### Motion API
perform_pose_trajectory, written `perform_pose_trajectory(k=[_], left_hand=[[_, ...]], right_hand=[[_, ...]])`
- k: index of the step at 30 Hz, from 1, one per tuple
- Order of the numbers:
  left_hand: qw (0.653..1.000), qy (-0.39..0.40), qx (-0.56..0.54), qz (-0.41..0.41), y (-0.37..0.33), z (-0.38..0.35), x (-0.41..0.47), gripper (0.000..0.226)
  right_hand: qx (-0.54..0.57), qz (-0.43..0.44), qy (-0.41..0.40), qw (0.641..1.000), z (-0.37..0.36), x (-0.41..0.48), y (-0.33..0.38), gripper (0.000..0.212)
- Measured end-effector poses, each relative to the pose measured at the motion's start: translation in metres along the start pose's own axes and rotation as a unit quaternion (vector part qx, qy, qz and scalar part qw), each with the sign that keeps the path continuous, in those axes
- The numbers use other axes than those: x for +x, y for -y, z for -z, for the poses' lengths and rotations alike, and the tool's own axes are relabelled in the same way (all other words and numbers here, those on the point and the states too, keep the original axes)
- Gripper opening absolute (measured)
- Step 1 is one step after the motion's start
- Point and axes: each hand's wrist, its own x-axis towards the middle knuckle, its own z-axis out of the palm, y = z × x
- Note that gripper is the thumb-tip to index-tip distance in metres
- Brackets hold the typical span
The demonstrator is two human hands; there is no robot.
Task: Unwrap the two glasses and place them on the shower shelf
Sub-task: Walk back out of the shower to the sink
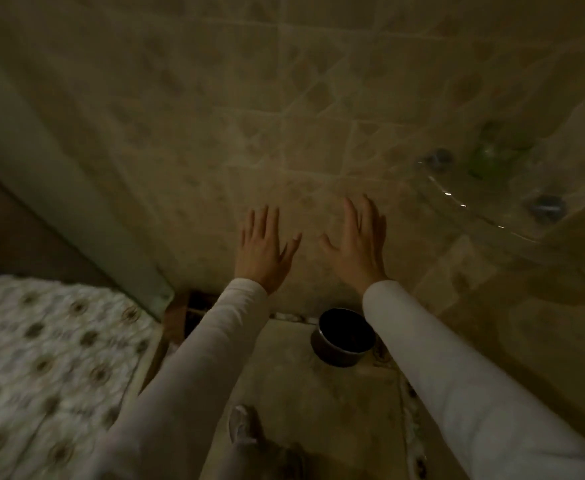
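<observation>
My left hand [265,249] and my right hand [360,240] are both held out in front of me, fingers spread, palms facing the tiled shower wall, holding nothing. A clear glass corner shelf [471,209] is fixed to the wall at the upper right, well to the right of my right hand. Something green and see-through [491,154] stands on the shelf; it is too blurred to identify. No wrapped glass is visible.
A dark round pot [344,337] sits on the floor below my hands, against the wall. A patterned white surface [41,358] lies at the left. A pale door frame [59,188] runs diagonally at the left. My foot [246,424] shows at the bottom.
</observation>
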Motion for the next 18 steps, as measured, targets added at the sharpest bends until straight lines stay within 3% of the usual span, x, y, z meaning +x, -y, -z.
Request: perform_pose_trajectory(k=[9, 18], left_hand=[[0.973, -0.068, 0.105, 0.195, 0.157, 0.097, -0.088, 0.075], [0.913, -0.121, 0.142, 0.364, 0.300, 0.199, -0.197, 0.076]], right_hand=[[0.032, 0.147, 0.123, 0.981, -0.088, -0.017, 0.166, 0.085], [0.075, 0.306, 0.199, 0.928, -0.171, -0.066, 0.350, 0.085]])
